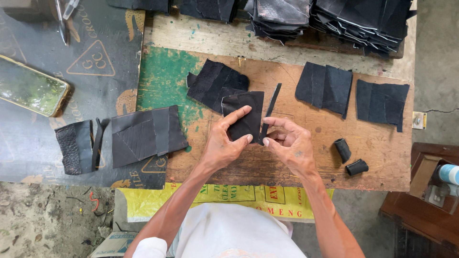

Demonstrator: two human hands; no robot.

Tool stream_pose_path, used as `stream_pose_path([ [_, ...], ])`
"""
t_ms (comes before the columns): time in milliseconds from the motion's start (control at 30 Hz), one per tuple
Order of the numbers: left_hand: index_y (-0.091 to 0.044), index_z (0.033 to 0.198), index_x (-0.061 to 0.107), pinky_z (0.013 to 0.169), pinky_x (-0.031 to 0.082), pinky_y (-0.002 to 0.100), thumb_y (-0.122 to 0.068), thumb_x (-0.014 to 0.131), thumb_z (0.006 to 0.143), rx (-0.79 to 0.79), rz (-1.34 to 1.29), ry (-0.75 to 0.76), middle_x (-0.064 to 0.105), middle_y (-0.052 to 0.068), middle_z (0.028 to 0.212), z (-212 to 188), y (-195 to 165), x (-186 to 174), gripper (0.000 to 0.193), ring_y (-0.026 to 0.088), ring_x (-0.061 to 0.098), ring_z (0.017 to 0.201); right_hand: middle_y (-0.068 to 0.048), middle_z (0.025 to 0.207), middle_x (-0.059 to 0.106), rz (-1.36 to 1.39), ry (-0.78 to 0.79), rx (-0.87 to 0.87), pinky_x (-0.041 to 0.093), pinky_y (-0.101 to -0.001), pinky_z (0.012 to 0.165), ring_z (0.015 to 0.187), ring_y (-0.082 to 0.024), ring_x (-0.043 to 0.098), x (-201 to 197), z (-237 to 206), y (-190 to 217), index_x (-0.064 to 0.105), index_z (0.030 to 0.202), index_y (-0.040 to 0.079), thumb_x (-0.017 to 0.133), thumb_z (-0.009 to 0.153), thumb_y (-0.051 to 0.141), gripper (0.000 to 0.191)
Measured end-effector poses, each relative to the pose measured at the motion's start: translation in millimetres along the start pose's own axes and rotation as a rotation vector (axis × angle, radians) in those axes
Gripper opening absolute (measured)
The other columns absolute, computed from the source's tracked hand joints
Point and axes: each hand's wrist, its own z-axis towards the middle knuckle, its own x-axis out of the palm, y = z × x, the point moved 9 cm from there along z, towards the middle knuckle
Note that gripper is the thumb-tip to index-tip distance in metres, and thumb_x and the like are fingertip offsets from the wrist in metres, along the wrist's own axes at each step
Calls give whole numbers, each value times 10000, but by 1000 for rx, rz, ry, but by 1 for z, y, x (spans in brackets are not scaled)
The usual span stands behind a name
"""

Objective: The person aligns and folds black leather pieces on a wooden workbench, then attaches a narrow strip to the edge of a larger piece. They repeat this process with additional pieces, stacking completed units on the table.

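Left hand (pixel 224 143): closed on a black leather piece (pixel 245 114), thumb near its lower edge, forefinger laid across its face.
Right hand (pixel 289 143): pinching the near end of a narrow black strip (pixel 270 111) between thumb and fingertips.
Leather piece: roughly rectangular, held just above the middle of the counter, its long axis running near to far.
Strip: one only, just to the right of the held piece; its long axis runs near to far, with the far end leaning a little right.
Counter (pixel 373 143): a worn brown wooden board with a green painted patch at its far left.
Loose leather pieces on the board: one dark pile (pixel 213 83) just beyond the left hand, and two flat pieces (pixel 325 88) (pixel 381 102) to the right.
Small black rolls (pixel 342 149) (pixel 357 166): two, lying right of the right hand.
Stacks (pixel 358 19): cut black pieces piled along the far edge.
Left side: a dark printed sheet (pixel 95 62) with yellow triangle marks carries a folded leather panel (pixel 146 134) and a darker textured piece (pixel 74 145).
Phone (pixel 31 86): gold-edged, far left, screen up.
Yellow sack (pixel 158 200): printed in red and green, hanging at the near edge.
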Motion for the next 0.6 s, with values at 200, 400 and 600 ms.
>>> stream_pose_path([
  [200,17,1413,580,986,555,292,23,739,780,7,30,-2,647,191,1346,0,-1,0,652,208,664,1180,-115,935,740,0,11,0,551,-188,640,797,-88,676,1,0,0,617,1320,-68,699,836,-114,492],
  [400,13,1417,568,943,592,281,37,721,786,-34,5,7,646,187,1336,-1,2,1,649,198,674,1157,-115,939,742,-21,11,10,553,-194,639,797,-96,679,2,-1,-1,624,1318,-64,706,834,-107,492],
  [600,4,1453,519,969,614,290,42,640,867,-69,-192,38,583,161,1452,-1,8,5,599,179,643,1200,-108,976,766,-53,-10,0,618,-233,711,828,-114,722,-1,0,-2,623,1319,-53,684,880,-47,444],
])
